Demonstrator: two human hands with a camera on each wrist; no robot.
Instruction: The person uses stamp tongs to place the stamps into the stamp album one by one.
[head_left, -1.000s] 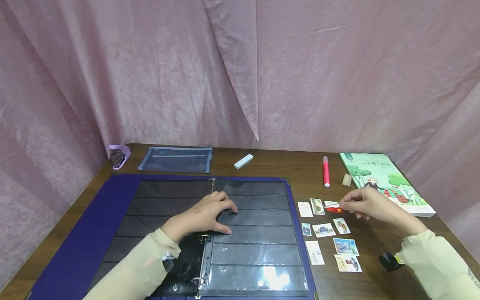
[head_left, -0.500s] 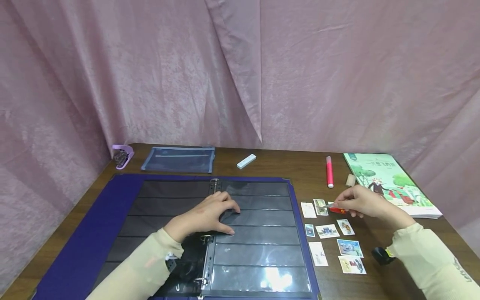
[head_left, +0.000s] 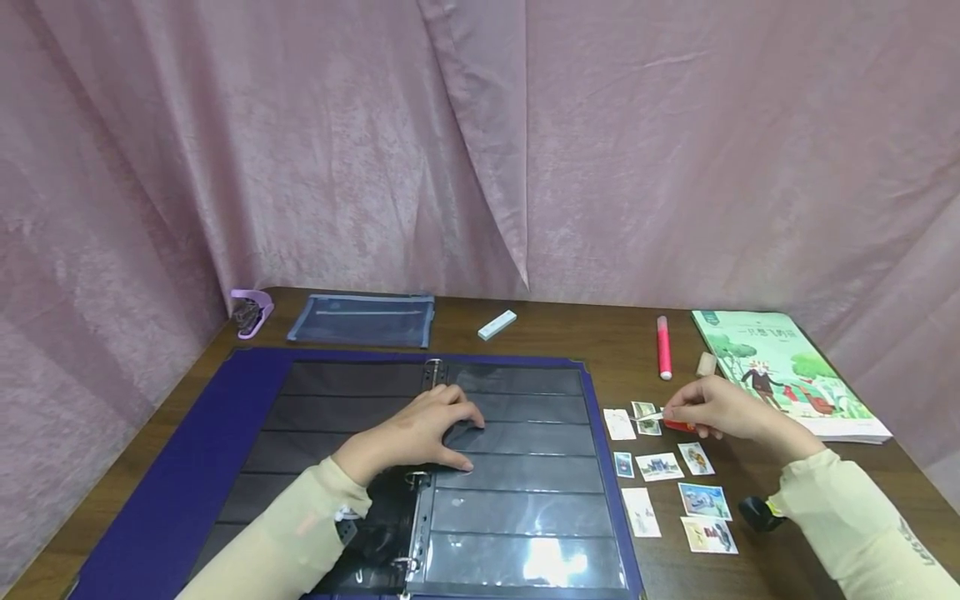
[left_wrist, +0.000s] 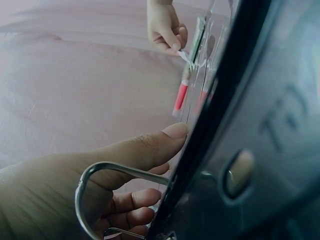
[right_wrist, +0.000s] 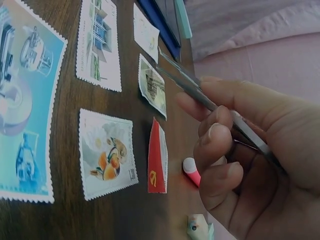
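Observation:
My right hand (head_left: 723,408) pinches metal tweezers (right_wrist: 202,96) between thumb and fingers. The tweezer tips lie over the gap between a pale white stamp (right_wrist: 146,34) and a green-brown stamp (right_wrist: 153,89), right at the white one's edge. A red stamp (right_wrist: 156,162) is just under the hand. My left hand (head_left: 420,429) rests, thumb and fingers spread, on the black pocket page (head_left: 517,469) of an open ring-binder stamp album (head_left: 180,433). In the left wrist view a metal ring (left_wrist: 82,192) stands in front of that hand and hides part of it.
Several more stamps, among them a blue one (head_left: 705,501), lie right of the album. A pink marker (head_left: 664,350), an eraser-like block (head_left: 706,364) and a green book (head_left: 787,367) are behind. Farther left are a small white block (head_left: 497,325), a zip pouch (head_left: 360,321) and a purple stapler (head_left: 253,314).
The tweezers in my right hand have moved left, from the green-brown stamp's right side across it to the white stamp's edge. My left hand keeps its place on the page.

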